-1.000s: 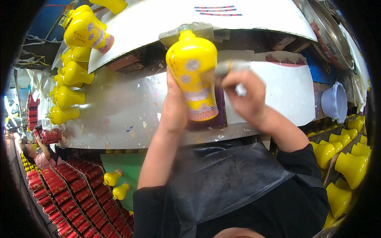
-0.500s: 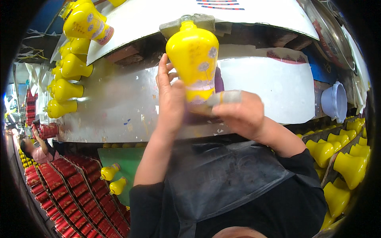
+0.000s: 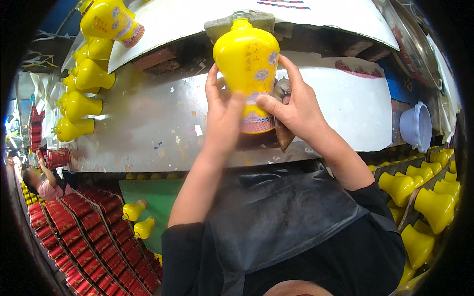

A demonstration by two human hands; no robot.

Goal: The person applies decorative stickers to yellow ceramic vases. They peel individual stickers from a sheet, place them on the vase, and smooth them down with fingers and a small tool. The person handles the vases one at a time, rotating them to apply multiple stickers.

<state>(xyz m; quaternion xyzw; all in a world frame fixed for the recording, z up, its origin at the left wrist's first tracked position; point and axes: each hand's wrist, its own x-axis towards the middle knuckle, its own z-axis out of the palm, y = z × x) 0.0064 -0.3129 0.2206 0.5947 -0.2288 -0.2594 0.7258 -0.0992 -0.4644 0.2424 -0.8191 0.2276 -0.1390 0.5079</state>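
A glossy yellow bottle (image 3: 242, 61) with purple flower prints and a patterned band near its base lies between my hands. Its clear neck points away from me and rests at a grey pad (image 3: 213, 30). My left hand (image 3: 220, 106) is closed around the left side, its thumb on the front, slightly blurred. My right hand (image 3: 298, 101) grips the right side, thumb pressed near the lower band. Tucked in that same hand is a flat tool with a grey wrapped part and a brown pointed end (image 3: 283, 135); its exact kind is unclear.
Several yellow bottles (image 3: 81, 106) line the left of the metal table (image 3: 148, 123). A printed white sheet (image 3: 345, 108) lies to the right, near a pale basin (image 3: 415, 127). Yellow bottles (image 3: 434, 212) fill racks at right; red cylinders (image 3: 89, 232) stand lower left, near another person (image 3: 49, 185).
My right hand has moved from the bottle's base up to its right side, bringing the tool along. The patterned base band now shows fully, and the bottle sits slightly further right.
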